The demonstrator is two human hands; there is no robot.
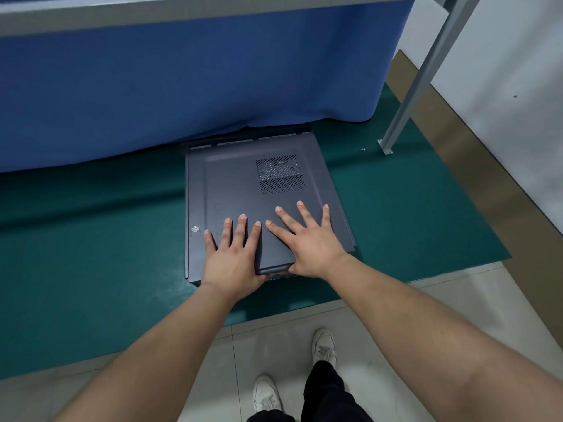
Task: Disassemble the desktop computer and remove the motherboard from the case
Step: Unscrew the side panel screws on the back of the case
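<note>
Green mat [91, 239] covers floor, pale tiles [457, 300] at near edge. Blue cloth [182, 80] hangs from table behind, its hem touching far end of computer case [243, 190]. Grey metal table leg [423, 74] bolted down at right, well apart from case. Case lies flat on mat, side panel up, perforated vent [280, 174] at far right. Left hand [233, 254] and right hand [307, 242] both flat on panel's near edge, fingers straight and spread, pressing, nothing gripped. Small sticker [195, 230] at left edge, writing too small to read. White shoes [324, 345] below.
</note>
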